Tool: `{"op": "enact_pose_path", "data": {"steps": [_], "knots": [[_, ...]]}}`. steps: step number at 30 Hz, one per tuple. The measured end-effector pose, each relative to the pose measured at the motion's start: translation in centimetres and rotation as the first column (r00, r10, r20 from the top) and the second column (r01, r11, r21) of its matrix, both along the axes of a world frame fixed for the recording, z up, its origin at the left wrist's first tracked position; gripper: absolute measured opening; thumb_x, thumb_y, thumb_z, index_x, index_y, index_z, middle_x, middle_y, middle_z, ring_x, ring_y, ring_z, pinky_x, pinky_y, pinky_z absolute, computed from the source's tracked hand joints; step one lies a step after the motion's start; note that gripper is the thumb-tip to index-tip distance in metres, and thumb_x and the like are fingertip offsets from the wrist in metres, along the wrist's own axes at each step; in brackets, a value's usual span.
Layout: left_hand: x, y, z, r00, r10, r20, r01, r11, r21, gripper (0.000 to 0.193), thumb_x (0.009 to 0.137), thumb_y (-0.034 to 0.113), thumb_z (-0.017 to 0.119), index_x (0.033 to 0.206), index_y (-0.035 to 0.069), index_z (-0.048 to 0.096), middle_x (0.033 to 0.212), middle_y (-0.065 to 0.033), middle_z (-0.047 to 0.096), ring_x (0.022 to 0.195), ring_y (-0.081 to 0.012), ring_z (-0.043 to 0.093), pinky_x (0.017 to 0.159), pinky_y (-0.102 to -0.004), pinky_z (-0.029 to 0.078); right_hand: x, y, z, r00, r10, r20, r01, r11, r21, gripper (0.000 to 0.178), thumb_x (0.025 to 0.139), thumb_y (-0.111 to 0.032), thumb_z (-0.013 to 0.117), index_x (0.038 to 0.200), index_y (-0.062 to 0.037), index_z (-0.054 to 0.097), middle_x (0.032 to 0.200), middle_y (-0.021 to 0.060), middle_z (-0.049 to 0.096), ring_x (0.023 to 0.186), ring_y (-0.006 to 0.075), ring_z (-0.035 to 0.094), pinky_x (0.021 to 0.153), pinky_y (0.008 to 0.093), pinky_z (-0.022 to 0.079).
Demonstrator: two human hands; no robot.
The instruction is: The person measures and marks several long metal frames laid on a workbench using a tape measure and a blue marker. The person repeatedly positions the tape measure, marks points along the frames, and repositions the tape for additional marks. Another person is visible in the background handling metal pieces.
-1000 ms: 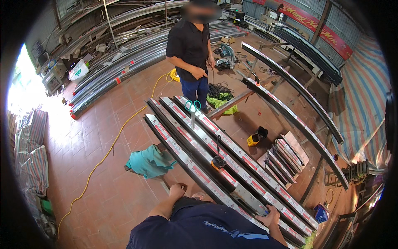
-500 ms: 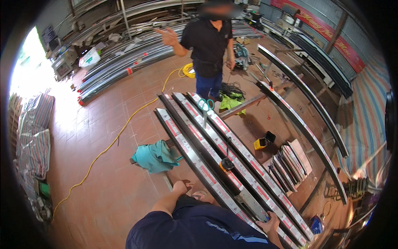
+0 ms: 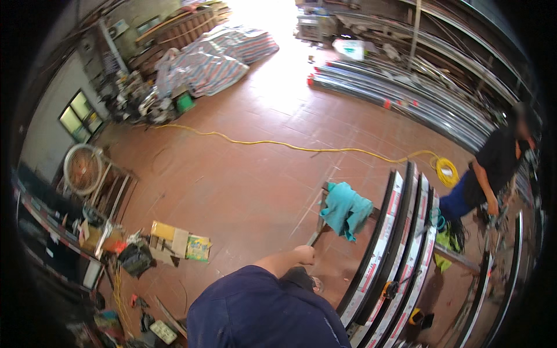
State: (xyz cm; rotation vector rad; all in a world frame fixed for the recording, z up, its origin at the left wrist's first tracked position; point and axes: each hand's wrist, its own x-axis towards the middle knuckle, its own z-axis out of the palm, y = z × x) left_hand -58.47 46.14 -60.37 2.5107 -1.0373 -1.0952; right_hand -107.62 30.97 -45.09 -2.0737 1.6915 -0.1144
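My left hand [image 3: 304,254] hangs beside my body with its fingers curled in; whether anything is inside them is hidden. Just beyond it, a teal cloth [image 3: 347,210] drapes over the end of a support bar. To the right lie several long metal profiles [image 3: 380,246] side by side, dark along their edges and covered with white and red labelled film. A yellow-and-black tape measure [image 3: 390,289] rests on them. Teal-handled scissors [image 3: 438,220] lie at their far right. My right hand is out of the picture.
A person in dark clothes [image 3: 493,165] stands at the far right. A yellow cable [image 3: 255,142] crosses the tiled floor to a coil [image 3: 447,173]. Flattened cardboard [image 3: 169,238] and a round fan [image 3: 83,169] are on the left. Stacked metal bars [image 3: 400,104] line the back.
My view has swung left, bringing the fan and left-side clutter in. My right hand, earlier on the profiles, has left the picture. The person has lowered the raised hand.
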Motion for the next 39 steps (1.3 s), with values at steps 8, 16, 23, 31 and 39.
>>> {"op": "enact_pose_path", "data": {"steps": [8,16,23,31,39], "knots": [[-7.8,17.3,1.9,0.990,0.070,0.119,-0.104,0.948,0.301,0.039,0.096,0.038,0.083,0.115,0.005,0.089,0.119,-0.0238,0.085,0.114,-0.0436,0.082,0.098,-0.0567,0.065,1.7,-1.1,-1.9,0.992,0.117,0.037,-0.118,0.993,0.009,0.102,0.067,-0.050,0.106,0.149,0.0002,0.071,0.135,0.0245,0.074,0.128,0.0452,0.073,0.111,0.0529,0.059],[-12.7,22.3,-1.0,0.984,0.098,-0.151,-0.005,0.853,0.521,0.042,0.094,0.038,0.084,0.131,0.017,0.088,0.135,-0.0215,0.083,0.127,-0.0434,0.079,0.106,-0.0551,0.063,0.9,-0.1,-3.5,0.989,0.131,0.072,-0.132,0.991,0.008,0.102,0.069,-0.051,0.105,0.151,-0.0012,0.070,0.137,0.0230,0.073,0.130,0.0446,0.072,0.111,0.0533,0.059],[-11.0,19.9,-1.2,0.997,0.080,0.007,-0.075,0.904,0.420,0.042,0.096,0.039,0.081,0.131,0.017,0.088,0.136,-0.0219,0.083,0.130,-0.0435,0.078,0.108,-0.0549,0.062,-7.3,3.8,-3.5,0.995,0.031,0.093,-0.036,0.998,0.047,0.102,0.071,-0.051,0.105,0.152,-0.0024,0.069,0.139,0.0218,0.072,0.132,0.0442,0.070,0.111,0.0537,0.059],[-9.4,16.1,-0.5,0.994,0.108,-0.008,-0.094,0.893,0.441,0.041,0.098,0.040,0.077,0.131,0.017,0.088,0.137,-0.0223,0.082,0.133,-0.0435,0.077,0.110,-0.0548,0.062,-14.6,10.2,-0.4,0.986,-0.165,-0.017,0.166,0.985,0.039,0.099,0.072,-0.051,0.105,0.152,-0.0032,0.070,0.139,0.0204,0.071,0.132,0.0441,0.070,0.110,0.0547,0.059],[-8.2,13.0,0.3,1.000,-0.017,-0.009,0.019,0.916,0.401,0.043,0.103,0.042,0.070,0.127,0.012,0.088,0.141,-0.0263,0.079,0.135,-0.0440,0.076,0.113,-0.0546,0.060,-13.7,10.0,-0.1,0.984,-0.175,-0.016,0.176,0.984,0.013,0.097,0.072,-0.052,0.104,0.149,-0.0030,0.072,0.138,0.0196,0.072,0.128,0.0443,0.072,0.109,0.0555,0.060]]}}
